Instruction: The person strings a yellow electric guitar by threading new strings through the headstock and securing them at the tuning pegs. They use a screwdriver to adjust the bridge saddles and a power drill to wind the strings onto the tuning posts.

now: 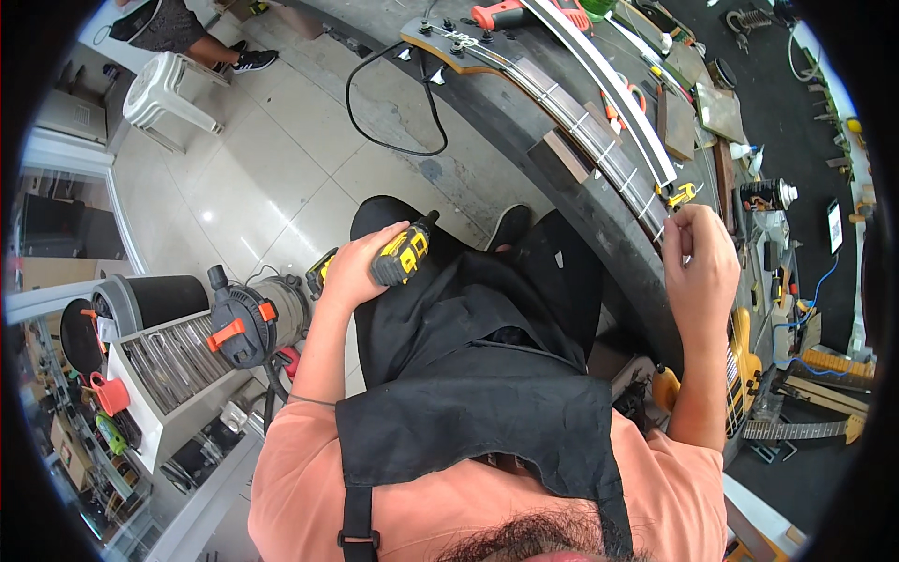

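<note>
My left hand point(352, 272) is wrapped around a yellow and black cordless drill point(405, 255), held above my left thigh with its nose pointing away from me. On the right, my right hand point(700, 258) has its fingers curled and pinched together over the near end of a bass guitar neck point(599, 148); anything between the fingertips is hidden. Strings run along the dark fretboard to the headstock point(454, 45) with its tuning pegs, at the far end of the bench. Just beyond my right fingers lies a small yellow tool point(684, 195).
A long white strip point(623, 103) lies beside the neck, with a wooden block point(560, 155) under it. Orange-handled scissors point(626, 105) and a red tool point(506, 13) sit on the dark workbench point(487, 103). A vacuum point(248, 323) and white stool point(164, 94) stand left.
</note>
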Available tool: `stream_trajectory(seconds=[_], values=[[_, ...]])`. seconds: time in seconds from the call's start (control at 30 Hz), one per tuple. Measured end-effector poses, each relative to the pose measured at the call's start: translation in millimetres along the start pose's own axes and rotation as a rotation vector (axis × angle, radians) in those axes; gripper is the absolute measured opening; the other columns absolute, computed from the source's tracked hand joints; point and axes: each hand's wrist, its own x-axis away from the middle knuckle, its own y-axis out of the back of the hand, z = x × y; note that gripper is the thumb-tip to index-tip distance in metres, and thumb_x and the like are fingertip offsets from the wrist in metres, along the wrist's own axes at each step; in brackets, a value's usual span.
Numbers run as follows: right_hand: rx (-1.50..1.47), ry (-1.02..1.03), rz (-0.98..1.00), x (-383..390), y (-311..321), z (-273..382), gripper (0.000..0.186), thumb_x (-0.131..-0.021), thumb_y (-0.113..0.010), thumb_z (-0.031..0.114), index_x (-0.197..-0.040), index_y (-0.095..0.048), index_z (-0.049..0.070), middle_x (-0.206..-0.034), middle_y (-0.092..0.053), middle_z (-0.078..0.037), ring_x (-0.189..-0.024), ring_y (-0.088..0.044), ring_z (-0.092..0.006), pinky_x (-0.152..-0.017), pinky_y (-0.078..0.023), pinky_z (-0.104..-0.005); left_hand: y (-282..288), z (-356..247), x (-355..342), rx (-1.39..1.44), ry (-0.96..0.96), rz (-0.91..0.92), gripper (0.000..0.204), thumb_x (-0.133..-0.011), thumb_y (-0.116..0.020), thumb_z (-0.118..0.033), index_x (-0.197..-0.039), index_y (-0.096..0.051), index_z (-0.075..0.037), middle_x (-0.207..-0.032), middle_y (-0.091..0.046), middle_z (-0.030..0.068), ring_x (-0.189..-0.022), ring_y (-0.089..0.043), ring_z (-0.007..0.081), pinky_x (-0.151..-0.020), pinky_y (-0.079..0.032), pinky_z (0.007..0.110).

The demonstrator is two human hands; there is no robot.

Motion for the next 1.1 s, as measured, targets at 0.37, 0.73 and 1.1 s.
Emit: stream_trajectory(seconds=[0.37, 0.73, 1.1], values=[[0.043, 0.065, 0.059, 8, 3, -10, 0.020, -0.090, -0.081, 0.012, -0.098, -0.064, 0.008, -0.088, -0.064, -0.007, -0.084, -0.066, -0.0279, -0.075, -0.051, -0.0408, -5, 2, -8, 0.008, 0.016, 0.011, 0.076, -0.077, -0.084, -0.013, -0.150, -0.063, -0.022, -0.133, -0.076, 0.0116, -0.121, -0.072, 0.0373, -0.097, -0.059, 0.046], [-0.164, 0.046, -0.044, 23, 13, -1, 0.015, -0.087, -0.079, 0.008, -0.096, -0.067, 0.008, -0.082, -0.067, -0.012, -0.076, -0.067, -0.0347, -0.071, -0.052, -0.0469, -12, -1, -20, 0.088, -0.014, 0.020, 0.071, -0.077, -0.081, -0.003, -0.146, -0.067, -0.017, -0.129, -0.077, 0.0147, -0.118, -0.073, 0.0390, -0.097, -0.059, 0.042], [-0.689, 0.052, 0.356, 131, -52, 30, 0.008, -0.097, -0.069, 0.016, -0.098, -0.066, 0.009, -0.085, -0.072, -0.012, -0.088, -0.073, -0.0356, -0.081, -0.057, -0.0488, -19, 0, -15, 0.188, -0.110, 0.068, 0.071, -0.083, -0.071, 0.011, -0.151, -0.060, -0.005, -0.129, -0.078, 0.0161, -0.120, -0.076, 0.0296, -0.105, -0.055, 0.035]])
